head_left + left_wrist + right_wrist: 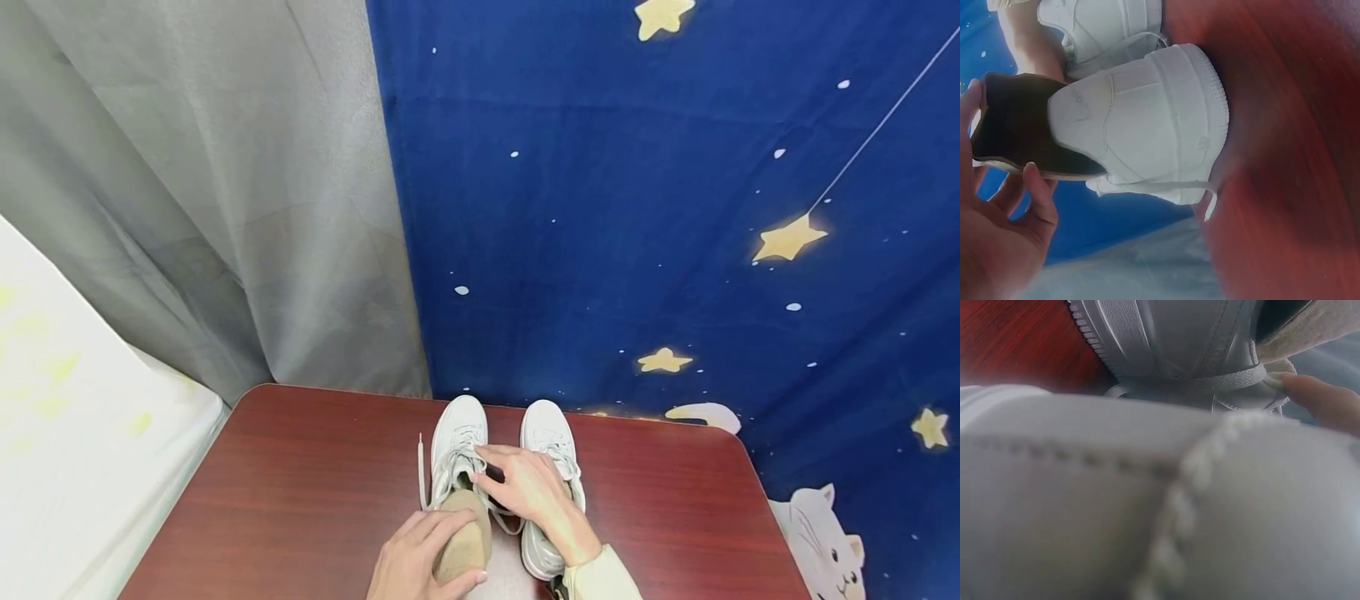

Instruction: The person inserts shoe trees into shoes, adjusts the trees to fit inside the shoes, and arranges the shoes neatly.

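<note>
A white lace-up shoe [459,417] sits on the brown tabletop, its lace loosened. From its opening rises a beige insole [465,546], partly inside the shoe; the left wrist view shows the dark face of the insole [1019,125]. My left hand [420,557] grips the insole's outer end, fingers and thumb on its edges. My right hand [534,487] reaches over a second white shoe [546,421] and pinches the first shoe's tongue [1277,380] near the laces. In the right wrist view, the second shoe [1072,506] hides most of this hand.
The reddish-brown table [315,483] extends to both sides of the shoes. A blue star-patterned curtain [570,208] and a grey curtain [300,208] hang behind its far edge. White cloth [90,433] lies to the left. One loose lace end [421,467] stands out beside the first shoe.
</note>
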Tool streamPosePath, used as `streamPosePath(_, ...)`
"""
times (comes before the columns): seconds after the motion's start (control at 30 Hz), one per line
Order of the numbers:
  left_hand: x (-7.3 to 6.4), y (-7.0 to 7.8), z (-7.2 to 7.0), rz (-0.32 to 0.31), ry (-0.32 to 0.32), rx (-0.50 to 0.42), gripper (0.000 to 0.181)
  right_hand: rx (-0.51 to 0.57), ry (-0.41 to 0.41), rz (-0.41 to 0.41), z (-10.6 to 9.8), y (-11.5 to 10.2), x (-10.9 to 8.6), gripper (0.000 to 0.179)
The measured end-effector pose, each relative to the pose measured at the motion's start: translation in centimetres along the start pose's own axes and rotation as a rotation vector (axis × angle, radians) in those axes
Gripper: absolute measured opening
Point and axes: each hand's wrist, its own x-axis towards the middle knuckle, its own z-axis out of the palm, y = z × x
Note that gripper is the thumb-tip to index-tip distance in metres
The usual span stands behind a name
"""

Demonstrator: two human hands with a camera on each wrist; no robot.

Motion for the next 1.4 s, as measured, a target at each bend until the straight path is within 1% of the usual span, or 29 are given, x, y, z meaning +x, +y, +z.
streamPosePath(0.1, -0.3, -0.2, 0.2, 0.044, 0.034, -0.028, 0.058, 0.003, -0.006, 0.003, 0.1, -0.1, 0.0, 0.047)
streamPosePath(0.17, -0.4, -0.3, 0.4, 0.059, 0.048, -0.037, 0.055, 0.007, -0.010, 0.010, 0.1, -0.2, 0.0, 0.046)
streamPosePath(0.27, -0.4, -0.4, 0.5, 0.077, 0.068, -0.047, 0.054, 0.010, -0.012, 0.012, 0.0, -0.2, 0.0, 0.046)
streamPosePath(0.37, -0.2, -0.5, 0.6, 0.082, 0.076, -0.047, 0.054, 0.012, -0.010, 0.009, 0.0, -0.1, 0.1, 0.046)
streamPosePath(0.6, 0.1, -0.7, 0.6, 0.073, 0.061, -0.034, 0.053, -0.001, 0.012, 0.005, 0.2, -0.1, 0.0, 0.048)
streamPosePath(0.77, 0.0, -0.7, 0.5, 0.067, 0.056, -0.025, 0.053, -0.026, 0.027, 0.031, 0.5, -0.3, 0.1, 0.052)
streamPosePath(0.93, 0.1, -0.7, 0.5, 0.077, 0.062, -0.025, 0.053, -0.035, 0.029, 0.065, 0.5, -0.4, 0.2, 0.047)
streamPosePath(1.0, 0.1, -0.8, 0.5, 0.073, 0.055, -0.024, 0.053, -0.034, 0.024, 0.071, 0.6, -0.4, 0.2, 0.046)
streamPosePath(1.13, 0.1, -1.0, 0.7, 0.063, 0.035, -0.024, 0.052, -0.025, 0.019, 0.076, 0.5, -0.4, 0.2, 0.046)
streamPosePath(1.4, 0.2, -1.2, 0.9, 0.057, 0.030, -0.027, 0.052, -0.016, 0.025, 0.080, 0.5, -0.3, 0.2, 0.045)
